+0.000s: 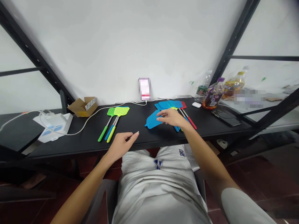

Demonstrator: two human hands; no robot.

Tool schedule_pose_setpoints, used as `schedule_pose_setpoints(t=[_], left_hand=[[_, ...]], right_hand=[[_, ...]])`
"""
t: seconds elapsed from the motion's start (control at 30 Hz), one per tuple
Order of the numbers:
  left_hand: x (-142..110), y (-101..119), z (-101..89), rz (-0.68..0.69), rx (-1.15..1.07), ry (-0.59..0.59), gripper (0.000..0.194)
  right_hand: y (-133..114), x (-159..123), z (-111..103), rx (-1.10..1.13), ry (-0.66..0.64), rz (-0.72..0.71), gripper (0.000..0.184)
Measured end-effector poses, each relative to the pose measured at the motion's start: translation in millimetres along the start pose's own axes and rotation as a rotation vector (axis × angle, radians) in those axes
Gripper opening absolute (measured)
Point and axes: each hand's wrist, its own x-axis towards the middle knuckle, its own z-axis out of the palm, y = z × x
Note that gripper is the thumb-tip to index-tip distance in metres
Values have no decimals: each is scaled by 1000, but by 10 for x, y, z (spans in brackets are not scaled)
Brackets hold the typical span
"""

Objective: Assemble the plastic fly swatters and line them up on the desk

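My right hand (172, 117) reaches over a blue fly swatter (153, 120), its thumb and forefinger apart and over the mesh head. The palm hides the near end of that swatter. Just behind and under the hand lies a pile of blue fly swatters (170, 104), with a red-handled fly swatter (192, 123) at its right side. My left hand (122, 143) hovers by the desk's front edge, thumb stretched out, fingers loosely bent, nothing in it. To its upper left, green (103, 133), blue and yellow-green (121, 111) fly swatters lie together, handles towards me.
A lit phone (144, 89) leans on the wall, its white cable (98, 109) crossing the black desk (135, 123). Leftward are an open cardboard box (81, 109) and a white box (58, 124). Rightward stand bottles (213, 95), a white case (196, 105) and a dark phone (225, 117).
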Motion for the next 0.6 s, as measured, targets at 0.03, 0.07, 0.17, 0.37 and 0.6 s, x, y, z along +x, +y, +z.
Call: schedule_pose_setpoints(t=[0.03, 0.07, 0.17, 0.37, 0.6], left_hand=[[-1, 2, -5, 0, 1, 1, 54], [-3, 4, -11, -1, 3, 1, 54], [-5, 13, -21, 2, 2, -1, 54], [-13, 37, -21, 10, -16, -23, 55], [-19, 60, -19, 24, -19, -35, 53]], right_hand=[[27, 40, 72, -104, 64, 4, 29], [48, 71, 135, -205, 106, 10, 30], [58, 102, 258, -429, 157, 54, 33], [-43, 57, 356, -610, 112, 174, 34], [-55, 46, 395, -635, 89, 212, 32]])
